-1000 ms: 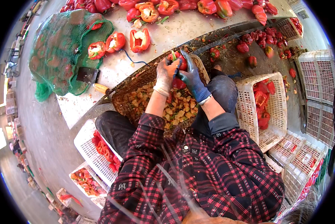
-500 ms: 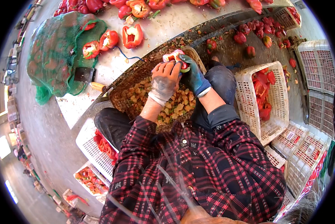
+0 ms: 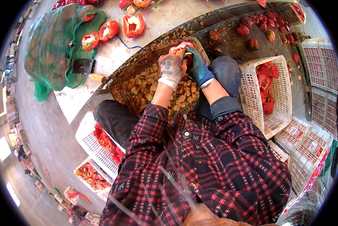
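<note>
A red bell pepper point(image 3: 181, 46) with some green on it is held between my two gloved hands, above a container point(image 3: 120, 98) of pale and green pepper cores point(image 3: 186, 92). My left hand point(image 3: 172, 68), in a worn grey and orange glove, is closed around its near left side. On the right, my right hand point(image 3: 196, 67) in a blue-green glove grips the same pepper. The fingers cover much of it, and whether a small tool is among them cannot be seen. Cut red peppers point(image 3: 133, 25) lie on the pale tabletop ahead.
A green mesh bag point(image 3: 50, 52) of peppers and a wide-bladed knife point(image 3: 84, 67) with a wooden handle lie at left. White crates point(image 3: 248, 81) with red pepper pieces stand on both sides. Whole peppers point(image 3: 253, 45) lie on the dark surface at far right.
My left hand has turned and shifted slightly to the right, its back now more in view. The pepper has moved slightly up and tilted. Both hands keep hold of it.
</note>
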The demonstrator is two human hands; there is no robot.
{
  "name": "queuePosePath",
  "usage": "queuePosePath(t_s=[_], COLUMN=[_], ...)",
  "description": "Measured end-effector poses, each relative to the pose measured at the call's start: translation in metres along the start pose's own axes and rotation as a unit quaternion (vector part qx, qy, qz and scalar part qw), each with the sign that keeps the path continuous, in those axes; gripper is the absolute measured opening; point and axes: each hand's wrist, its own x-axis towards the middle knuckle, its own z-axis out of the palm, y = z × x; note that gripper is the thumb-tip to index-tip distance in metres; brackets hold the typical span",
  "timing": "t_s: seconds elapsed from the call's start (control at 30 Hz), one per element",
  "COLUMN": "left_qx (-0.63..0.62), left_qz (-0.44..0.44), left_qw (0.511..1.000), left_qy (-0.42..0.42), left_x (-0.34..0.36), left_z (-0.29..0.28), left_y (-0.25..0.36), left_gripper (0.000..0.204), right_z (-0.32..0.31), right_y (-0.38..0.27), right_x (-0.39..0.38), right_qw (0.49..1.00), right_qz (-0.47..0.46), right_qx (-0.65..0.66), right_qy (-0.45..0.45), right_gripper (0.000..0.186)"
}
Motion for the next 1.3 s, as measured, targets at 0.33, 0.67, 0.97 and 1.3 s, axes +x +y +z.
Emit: queuePosePath(t_s=[0.33,0.67,0.97,1.3], left_qx=[-0.361,-0.163,-0.143,-0.64], left_qz=[-0.206,-0.031,0.013,-0.23], left_qw=[0.909,0.986,0.964,0.733], left_qy=[-0.016,0.035,-0.224,-0.026], left_x=[0.007,-0.032,-0.012,-0.047], left_z=[0.003,-0.063,-0.013,-0.033], left_y=[-0.035,-0.063,-0.023,-0.028], left_gripper=[0.022,0.035,0.028,0.016], right_z=[0.002,0.014,0.005,-0.008], right_y=[0.009,-0.01,-0.001,0.006], right_x=[0.001,-0.014,-0.007,-0.007], right_qw=[0.982,0.982,0.984,0.975], right_qz=[0.148,0.148,-0.011,0.188], right_qx=[0.111,0.112,-0.147,0.112], right_qy=[-0.033,-0.034,-0.102,-0.032], right_gripper=[0.043,0.048,0.039,0.039])
